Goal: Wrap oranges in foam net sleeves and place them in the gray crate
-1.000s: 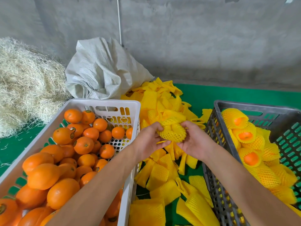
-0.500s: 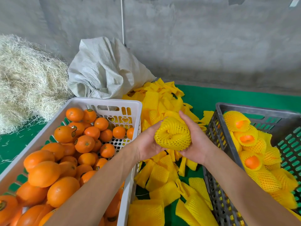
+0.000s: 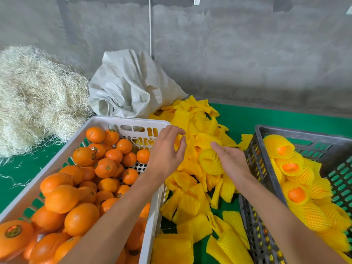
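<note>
Against the right hand, a wrapped orange sits cupped in curled fingers, just left of the gray crate. Left of this grip, the left hand hovers loose, fingers relaxed, holding nothing, over the white crate's corner. Under both hands lie loose foam net sleeves. Right of the grip, wrapped fruit fills the gray crate. Beyond: sack, straw.
</note>
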{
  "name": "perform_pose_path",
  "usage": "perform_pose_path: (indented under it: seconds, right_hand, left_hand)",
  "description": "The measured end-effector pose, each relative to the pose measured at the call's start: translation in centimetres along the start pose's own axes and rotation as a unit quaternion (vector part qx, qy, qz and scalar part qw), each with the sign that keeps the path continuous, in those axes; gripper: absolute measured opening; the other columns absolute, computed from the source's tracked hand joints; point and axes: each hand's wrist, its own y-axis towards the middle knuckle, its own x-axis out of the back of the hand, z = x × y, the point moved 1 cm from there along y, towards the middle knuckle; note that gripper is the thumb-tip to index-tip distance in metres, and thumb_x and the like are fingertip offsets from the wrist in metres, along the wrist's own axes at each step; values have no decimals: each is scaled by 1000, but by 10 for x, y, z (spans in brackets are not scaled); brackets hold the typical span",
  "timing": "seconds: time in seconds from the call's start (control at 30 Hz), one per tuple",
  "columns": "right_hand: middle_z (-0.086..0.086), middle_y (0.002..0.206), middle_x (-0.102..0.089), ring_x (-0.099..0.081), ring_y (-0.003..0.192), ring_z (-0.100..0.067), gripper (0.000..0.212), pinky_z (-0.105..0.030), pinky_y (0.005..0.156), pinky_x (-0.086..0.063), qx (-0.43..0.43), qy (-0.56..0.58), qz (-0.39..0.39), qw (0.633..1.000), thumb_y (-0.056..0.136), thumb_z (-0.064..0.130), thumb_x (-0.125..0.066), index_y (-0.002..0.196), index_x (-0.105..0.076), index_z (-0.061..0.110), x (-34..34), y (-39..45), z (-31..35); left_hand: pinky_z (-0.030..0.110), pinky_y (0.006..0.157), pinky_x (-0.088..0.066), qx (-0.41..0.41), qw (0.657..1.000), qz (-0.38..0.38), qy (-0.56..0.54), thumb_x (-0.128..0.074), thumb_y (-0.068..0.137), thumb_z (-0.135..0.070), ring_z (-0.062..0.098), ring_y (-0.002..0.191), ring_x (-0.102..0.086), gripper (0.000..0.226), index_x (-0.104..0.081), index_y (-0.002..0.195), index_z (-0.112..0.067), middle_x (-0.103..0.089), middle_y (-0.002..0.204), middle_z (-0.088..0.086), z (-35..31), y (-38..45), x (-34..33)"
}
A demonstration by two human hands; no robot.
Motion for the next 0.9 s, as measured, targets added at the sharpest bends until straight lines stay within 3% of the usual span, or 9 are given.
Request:
perform_pose_path:
  seconds: [0.03,0.13,0.23,0.3,0.37,0.47,0.63,0.77,0.9]
  right_hand:
    - [7,48,-38,-28,57,-7,55,-31,59,-22,51,-60,9,997,93,63,-60,58,-43,23,-2,-2,-3]
    - [6,54,-30,-33,50,-13,59,-34,52,-29,160,-281,-5,946,96,66,-51,61,-31,23,-6,-6,-12]
    - [7,53,-31,-34,49,-14,59,-34,51,-31,182,-329,-2,927,95,67,-50,60,-31,24,-11,-10,-13]
    - [8,52,-30,-33,49,-14,60,-34,50,-30,180,-336,5,925,95,66,-51,59,-30,24,-13,-10,-13]
    - [9,52,-28,-32,49,-14,60,-33,50,-28,174,-332,16,927,95,65,-52,59,-29,23,-14,-9,-14]
    - [8,53,-27,-30,49,-13,60,-33,50,-26,175,-328,27,928,95,64,-53,60,-28,23,-14,-8,-14]
    - [7,53,-29,-32,50,-14,59,-35,52,-29,172,-323,49,930,95,62,-55,59,-31,22,-16,-7,-14]
    - [8,52,-29,-31,50,-13,59,-34,53,-29,173,-322,54,929,96,62,-55,59,-31,22,-17,-7,-15]
    - [9,52,-29,-31,50,-13,59,-33,54,-29,173,-322,60,929,96,62,-55,59,-31,22,-18,-7,-16]
  left_hand:
    - [29,91,-44,27,999,-12,18,-54,105,-23,15,108,-54,18,-62,118,-13,-60,116,0,6,0,4]
    - [38,92,-48,168,985,-16,27,-48,108,-27,21,113,-55,29,-56,127,-8,-57,125,7,32,-7,8]
    - [45,85,-48,269,962,14,51,-41,109,-28,34,108,-58,30,-55,118,-3,-60,117,16,60,-16,11]
    - [51,89,-48,266,935,113,208,-39,109,-29,38,114,-55,30,-53,120,-5,-58,121,18,76,-26,8]
    - [57,105,-40,297,868,238,320,-43,107,-31,38,134,-40,35,-46,137,-13,-46,143,16,89,-44,2]
    - [66,110,-34,344,794,367,343,-47,106,-31,39,148,-16,44,-40,149,-20,-28,158,13,107,-70,-8]
    - [55,107,-47,364,796,344,340,-57,102,-21,39,148,-13,44,-48,144,-17,-22,157,15,121,-74,-10]
    - [51,110,-47,386,780,357,338,-68,97,-21,49,150,-7,58,-42,149,-20,-9,163,16,126,-78,-15]
    - [45,105,-49,374,797,320,350,-70,93,-15,51,147,-16,62,-40,147,-17,-19,157,18,124,-72,-15]
